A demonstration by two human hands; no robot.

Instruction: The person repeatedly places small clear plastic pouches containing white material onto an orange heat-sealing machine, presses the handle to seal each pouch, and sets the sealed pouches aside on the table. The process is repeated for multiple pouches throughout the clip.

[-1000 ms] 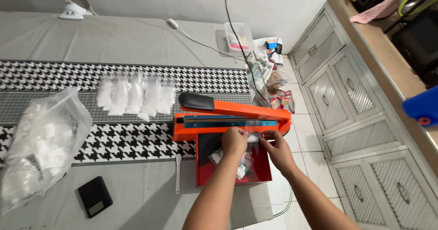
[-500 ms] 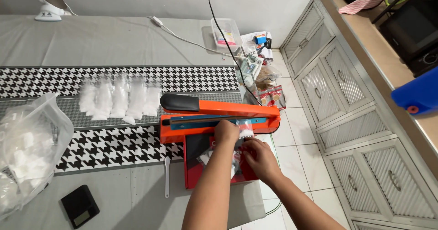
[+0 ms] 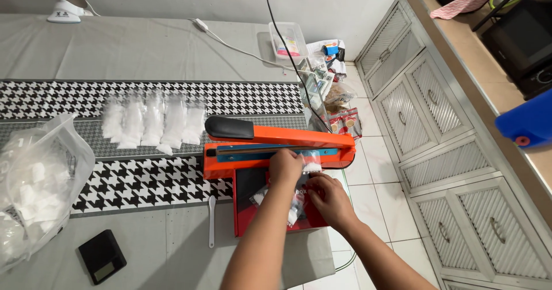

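Grey table (image 3: 144, 48) under orange sealer (image 3: 276, 146)

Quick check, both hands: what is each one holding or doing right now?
Left hand: closed on a small clear bag at the orange sealer.
Right hand: fingers curled over the red box, touching small bags; grip cannot be told.

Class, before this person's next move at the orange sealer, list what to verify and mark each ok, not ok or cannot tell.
1. Small clear bag lies across the sealing bar: ok.
2. Left hand holds the bag at the bar: ok.
3. Right hand away from the bar, over the red tray: ok.
4. Orange sealer arm raised: ok.
5. Sealer powered: cannot tell.
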